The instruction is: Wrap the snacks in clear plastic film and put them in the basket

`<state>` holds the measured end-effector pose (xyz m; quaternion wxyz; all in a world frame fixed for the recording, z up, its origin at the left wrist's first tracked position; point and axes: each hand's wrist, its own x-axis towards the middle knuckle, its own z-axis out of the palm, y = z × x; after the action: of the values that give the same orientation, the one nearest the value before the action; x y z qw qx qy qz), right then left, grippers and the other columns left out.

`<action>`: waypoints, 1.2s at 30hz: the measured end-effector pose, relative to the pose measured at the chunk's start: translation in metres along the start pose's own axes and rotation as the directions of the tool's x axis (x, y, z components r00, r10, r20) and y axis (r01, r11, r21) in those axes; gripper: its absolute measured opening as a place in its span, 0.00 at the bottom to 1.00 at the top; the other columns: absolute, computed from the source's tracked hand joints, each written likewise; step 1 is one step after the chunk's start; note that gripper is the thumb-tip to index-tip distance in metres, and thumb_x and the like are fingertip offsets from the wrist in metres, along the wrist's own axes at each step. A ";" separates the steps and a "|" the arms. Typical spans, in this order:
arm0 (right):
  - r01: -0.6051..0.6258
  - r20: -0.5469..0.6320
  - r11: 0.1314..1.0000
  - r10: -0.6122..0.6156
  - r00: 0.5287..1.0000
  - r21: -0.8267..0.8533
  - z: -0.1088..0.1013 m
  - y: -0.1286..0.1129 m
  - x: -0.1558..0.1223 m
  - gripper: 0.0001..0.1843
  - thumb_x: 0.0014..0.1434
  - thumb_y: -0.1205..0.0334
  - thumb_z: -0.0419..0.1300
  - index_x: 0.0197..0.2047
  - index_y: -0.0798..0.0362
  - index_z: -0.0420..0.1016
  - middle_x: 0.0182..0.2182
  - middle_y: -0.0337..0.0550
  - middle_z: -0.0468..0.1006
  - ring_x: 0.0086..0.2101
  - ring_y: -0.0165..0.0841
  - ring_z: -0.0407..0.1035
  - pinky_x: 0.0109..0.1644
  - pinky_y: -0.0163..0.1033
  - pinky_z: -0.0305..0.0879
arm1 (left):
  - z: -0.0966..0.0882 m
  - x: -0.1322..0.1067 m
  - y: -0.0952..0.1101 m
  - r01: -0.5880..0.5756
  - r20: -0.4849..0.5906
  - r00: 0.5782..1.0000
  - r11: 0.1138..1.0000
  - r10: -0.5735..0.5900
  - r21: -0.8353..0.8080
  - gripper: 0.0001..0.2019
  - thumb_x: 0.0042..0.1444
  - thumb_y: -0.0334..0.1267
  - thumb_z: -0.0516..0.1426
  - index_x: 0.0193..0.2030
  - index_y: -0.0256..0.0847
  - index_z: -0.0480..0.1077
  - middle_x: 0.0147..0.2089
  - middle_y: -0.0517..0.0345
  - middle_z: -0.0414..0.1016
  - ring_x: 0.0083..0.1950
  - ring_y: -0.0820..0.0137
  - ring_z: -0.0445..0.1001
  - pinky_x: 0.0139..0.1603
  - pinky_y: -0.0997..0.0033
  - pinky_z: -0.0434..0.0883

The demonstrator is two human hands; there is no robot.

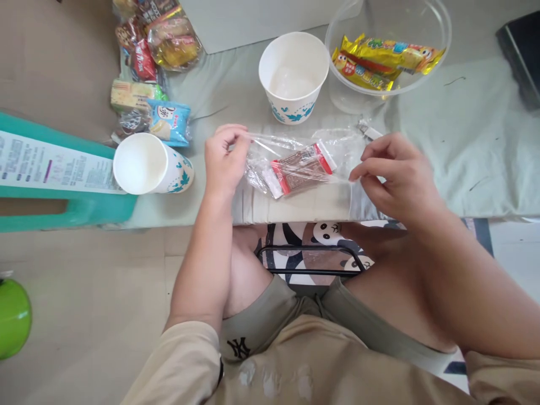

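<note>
My left hand point(228, 154) pinches one side of a sheet of clear plastic film or bag point(270, 145). The plastic stretches across to my right hand point(399, 174), whose bent thumb and fingertips close on its other side. Between my hands, a small brown snack packet point(302, 169) with red and white ends shows at a tilt; I cannot tell whether it is inside the plastic or beneath it. Just beyond stands a white paper cup point(293, 79) with blue leaf prints. A second such cup point(154, 164) leans on its side left of my left hand.
A clear round tub point(441, 42) at the back right holds yellow snack packets point(388, 56). Several wrapped snacks point(162, 45) and a blue packet point(169, 121) lie at the back left. A green box point(84, 208) is at the left, a dark object point(521, 56) at the far right.
</note>
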<state>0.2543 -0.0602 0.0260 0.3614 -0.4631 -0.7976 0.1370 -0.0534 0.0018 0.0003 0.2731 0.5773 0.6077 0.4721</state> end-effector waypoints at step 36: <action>0.032 0.541 0.980 -0.136 0.830 0.197 0.034 -0.049 0.014 0.20 0.72 0.55 0.48 0.46 0.52 0.81 0.36 0.47 0.84 0.37 0.38 0.76 0.42 0.42 0.66 | -0.026 -0.020 0.031 0.570 0.044 0.821 0.812 -0.570 -0.124 0.14 0.54 0.43 0.68 0.42 0.42 0.72 0.35 0.55 0.79 0.33 0.70 0.78 0.30 0.74 0.71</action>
<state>0.1946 -0.0705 0.0354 0.1620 -0.3339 -0.8718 0.3197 -0.0590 -0.0279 0.0337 0.4406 0.3506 0.7196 0.4063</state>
